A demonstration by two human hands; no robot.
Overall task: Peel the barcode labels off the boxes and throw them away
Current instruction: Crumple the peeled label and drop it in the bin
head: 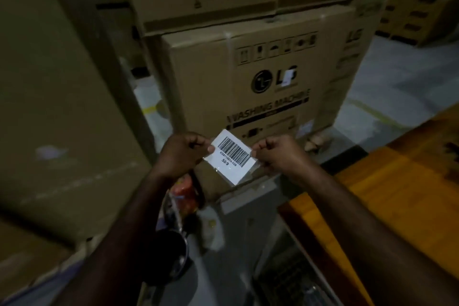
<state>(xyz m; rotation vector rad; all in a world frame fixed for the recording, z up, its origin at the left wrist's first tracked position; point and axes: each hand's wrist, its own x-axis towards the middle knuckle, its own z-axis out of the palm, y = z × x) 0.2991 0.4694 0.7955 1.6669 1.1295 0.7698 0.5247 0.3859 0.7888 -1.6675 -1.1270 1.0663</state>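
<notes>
Status: one barcode label (pixel 233 156) looks to be off the washing machine box (pixel 211 77). It's held in the air just in front of the box's lower face, tilted, with a clear film border showing along its bottom edge. I can't rule out a corner still stuck down low, since that part is hidden.

- Not done: this label isn't thrown away yet. No bin I can identify. The dark round thing (pixel 173 256) below the left forearm is too murky to call.
- Probably left: a small white sticker (pixel 289 76) over the logo on the same box, another pale patch (pixel 305 129) near its lower right corner, and a blurred pale patch (pixel 51 153) on the big box on the left (pixel 62 82). Can't tell if any of them are barcodes.

Judgement: early to mid task, at the peel-to-discard handover for this label.

Hands: left hand (pixel 185 154) is closed, pinching the label's left edge. Right hand (pixel 275 154) is closed, pinching the right edge. Both have knuckles up and fingers curled under. Both forearms reach forward and converge, and the label is stretched between them.
</notes>
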